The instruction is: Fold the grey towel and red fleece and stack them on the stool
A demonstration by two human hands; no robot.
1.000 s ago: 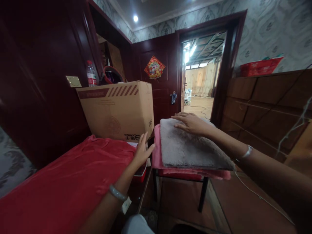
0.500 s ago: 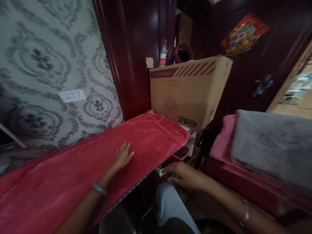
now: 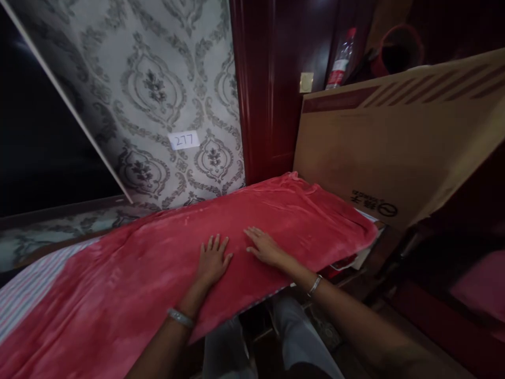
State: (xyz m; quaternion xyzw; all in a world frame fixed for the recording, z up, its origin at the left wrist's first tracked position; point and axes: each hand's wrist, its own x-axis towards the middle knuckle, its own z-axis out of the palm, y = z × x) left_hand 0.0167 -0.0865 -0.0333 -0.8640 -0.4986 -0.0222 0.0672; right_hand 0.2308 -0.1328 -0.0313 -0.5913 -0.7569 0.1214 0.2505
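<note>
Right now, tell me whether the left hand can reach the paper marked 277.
Probably yes, perhaps with a lean: only the spread red blanket lies between the left hand and the paper marked 277 on the wallpapered wall.

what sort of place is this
Most likely a room in a home: the wall has ornate patterned wallpaper, a large dark panel, perhaps a television, stands at the left, and a plush red cloth covers a long surface.
</note>
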